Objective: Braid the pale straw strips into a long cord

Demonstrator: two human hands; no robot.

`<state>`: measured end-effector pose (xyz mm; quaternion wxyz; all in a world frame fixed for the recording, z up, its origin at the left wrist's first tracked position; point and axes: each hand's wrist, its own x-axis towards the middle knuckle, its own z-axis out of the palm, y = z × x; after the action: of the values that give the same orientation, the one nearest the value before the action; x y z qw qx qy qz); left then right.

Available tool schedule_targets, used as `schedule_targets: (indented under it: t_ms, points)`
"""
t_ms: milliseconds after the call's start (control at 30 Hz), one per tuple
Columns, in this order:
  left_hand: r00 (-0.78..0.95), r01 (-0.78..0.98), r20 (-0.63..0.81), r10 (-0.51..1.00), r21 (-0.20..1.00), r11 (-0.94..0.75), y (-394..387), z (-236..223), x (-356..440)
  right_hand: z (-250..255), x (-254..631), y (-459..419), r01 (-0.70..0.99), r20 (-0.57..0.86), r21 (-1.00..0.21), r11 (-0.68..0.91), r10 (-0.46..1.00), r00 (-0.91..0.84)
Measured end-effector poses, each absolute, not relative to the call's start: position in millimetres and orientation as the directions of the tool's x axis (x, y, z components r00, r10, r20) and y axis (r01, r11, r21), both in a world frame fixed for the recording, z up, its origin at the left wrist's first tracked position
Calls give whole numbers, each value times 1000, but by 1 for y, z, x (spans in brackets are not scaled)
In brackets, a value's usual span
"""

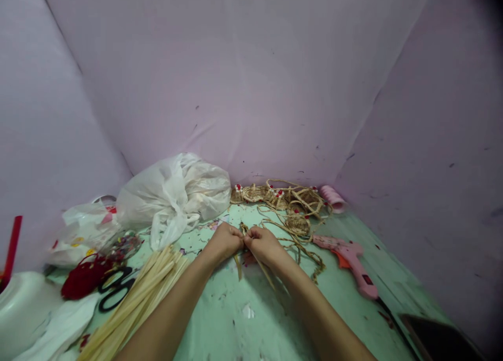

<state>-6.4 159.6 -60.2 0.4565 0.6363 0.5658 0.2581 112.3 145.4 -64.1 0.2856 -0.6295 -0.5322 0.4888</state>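
Observation:
My left hand [228, 240] and my right hand [260, 241] meet at the middle of the green table, fingertips pinched close together. Between them they hold a strip of dried plant fibre [264, 271], whose loose ends hang toward me below both hands. A small piece of braid [244, 228] shows just beyond the fingertips, partly hidden by them. Behind and right of my hands lie woven pieces with red and white beads [277, 194], and a tangle of braided cord [301, 222].
A pink glue gun [356, 261] lies at right, near a pink thread spool [333, 199]. White plastic bag [176, 193] stands against the wall. At left are pale fibre strips [137, 303], black-handled scissors [116, 287], red yarn [86, 276] and a white container [27, 308].

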Motion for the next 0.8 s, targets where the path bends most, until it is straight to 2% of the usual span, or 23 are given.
schedule_targets:
  t_ms: [133,233,333,433,600,800]
  points:
    - [336,475,-182,924,880,0,158,-54,-11,-64,118,145,431,-295,-872,-234,952,-81]
    - [423,365,-297,856,920,139,156,-47,-14,-61,123,143,539,-208,-835,-108,970,-128]
    - [357,303,-392,847,907,292,156,-45,-14,-55,125,138,660,-74,-749,63,981,-178]
    - [250,251,-438,863,891,379,157,-45,-11,-48,124,134,702,-6,-697,142,979,-204]
    - [153,214,-398,905,907,363,155,-41,-5,-43,124,130,738,1,-650,181,971,-237]
    - [110,267,-419,901,886,380,152,-33,-3,-40,134,133,758,-100,-640,123,965,-241]
